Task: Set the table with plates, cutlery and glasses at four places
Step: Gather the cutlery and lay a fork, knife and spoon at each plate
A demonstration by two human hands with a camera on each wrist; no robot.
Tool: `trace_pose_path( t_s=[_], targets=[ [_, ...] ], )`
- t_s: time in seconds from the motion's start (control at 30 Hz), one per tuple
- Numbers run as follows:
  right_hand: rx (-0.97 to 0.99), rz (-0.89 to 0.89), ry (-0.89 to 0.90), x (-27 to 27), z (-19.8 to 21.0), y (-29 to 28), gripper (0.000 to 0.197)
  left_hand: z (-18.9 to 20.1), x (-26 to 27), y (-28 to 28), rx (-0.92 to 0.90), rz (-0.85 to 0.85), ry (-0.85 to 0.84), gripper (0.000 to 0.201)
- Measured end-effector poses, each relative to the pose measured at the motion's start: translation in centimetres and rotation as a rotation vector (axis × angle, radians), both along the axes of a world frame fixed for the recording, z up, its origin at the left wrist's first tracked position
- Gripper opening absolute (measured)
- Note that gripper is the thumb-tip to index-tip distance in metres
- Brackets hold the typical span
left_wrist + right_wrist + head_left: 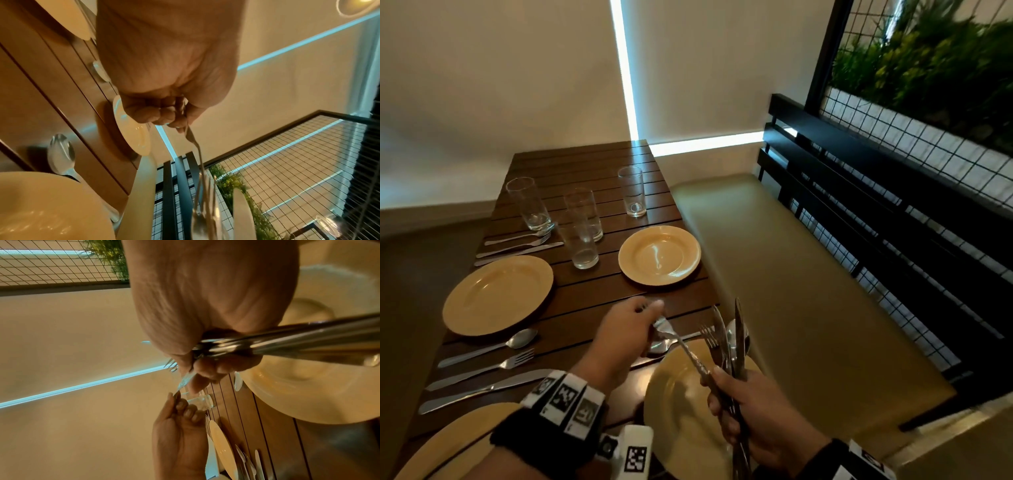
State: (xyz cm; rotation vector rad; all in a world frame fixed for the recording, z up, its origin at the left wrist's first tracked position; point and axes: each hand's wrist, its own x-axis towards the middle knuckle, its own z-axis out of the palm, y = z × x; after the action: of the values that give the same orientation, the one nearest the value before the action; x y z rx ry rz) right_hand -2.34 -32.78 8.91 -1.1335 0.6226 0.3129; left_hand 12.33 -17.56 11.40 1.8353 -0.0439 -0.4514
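Observation:
Above the near right yellow plate, my right hand grips a bundle of cutlery with knives, forks and a spoon pointing up. My left hand pinches the far end of one piece of cutlery whose other end is still in the right hand's grip. The right wrist view shows that piece spanning from the right hand to the left hand's fingertips. Three more yellow plates lie at the far right, left and near left. Several glasses stand mid-table.
A spoon, a fork and knives lie between the two left plates, and more cutlery beyond the left plate. An olive bench runs along the slatted table's right edge, backed by a black railing.

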Motion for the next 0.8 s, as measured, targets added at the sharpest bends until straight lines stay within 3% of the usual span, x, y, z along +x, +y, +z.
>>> trace_pose_path(
  t_s=[0.1, 0.2, 0.27, 0.37, 0.43, 0.63, 0.8],
  targets=[
    [-0.038, 0.014, -0.02, -0.9, -0.1, -0.8, 0.026, -0.7, -0.4, 0.2, 0.096, -0.03, -0.044, 0.017],
    [-0.102, 0.057, -0.021, -1.4, -0.1, -1.5, 0.026, -1.4, -1.4, 1.0, 0.454, -0.138, -0.569, 0.035],
    [-0.12, 0.072, -0.011, -1.7, -0.2, -1.8, 0.027, -0.4, -2.6, 1.1, 0.488, -0.412, -0.782, 0.029],
    [-0.139, 0.101, -0.008, -2.0, 0.1, -2.2, 0.029, 0.1, -4.2, -0.1, 0.571, -0.877, -0.79, 0.031],
    [-0.156, 0.125, -0.015, -1.9, 0.3, -2.2, 0.031, -0.3, -4.0, -0.8, 0.594, -0.991, -0.776, 0.027],
    [-0.097, -0.013, 0.005, -1.0, -0.5, -2.1, 0.025, -0.1, -1.0, -1.3, 0.523, -0.998, -0.597, 0.019],
    [-0.098, -0.207, 0.036, -0.2, -1.7, -3.0, 0.03, -1.5, 2.5, -1.2, 0.522, -0.767, -0.503, 0.014]
  ],
)
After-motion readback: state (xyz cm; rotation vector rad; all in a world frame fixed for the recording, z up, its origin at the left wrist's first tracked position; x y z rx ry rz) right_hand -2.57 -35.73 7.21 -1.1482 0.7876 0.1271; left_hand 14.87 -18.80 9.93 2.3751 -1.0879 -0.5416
